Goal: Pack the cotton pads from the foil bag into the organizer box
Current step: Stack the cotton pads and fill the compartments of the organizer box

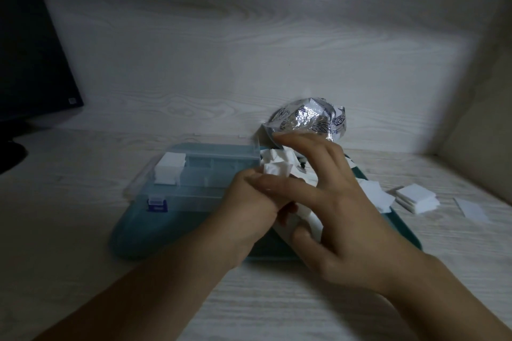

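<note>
A clear blue organizer box (210, 163) sits on a teal tray (133, 238), with a stack of white square cotton pads (169, 169) in its left compartment. The crumpled silver foil bag (307, 117) lies behind the tray's right half. Loose white cotton pads (277, 166) are heaped on the tray right of the box. My left hand (249, 202) grips a bunch of these pads. My right hand (332, 202) hovers over the heap with its fingers spread, its lower fingers touching pads (310, 224); the fingertips reach the bag's edge.
More pads (415, 198) lie stacked on the wooden desk to the right of the tray, with a single flat one (471, 209) farther right. A dark monitor (30, 50) stands at the far left. A wooden wall rises behind, and a side panel closes the right.
</note>
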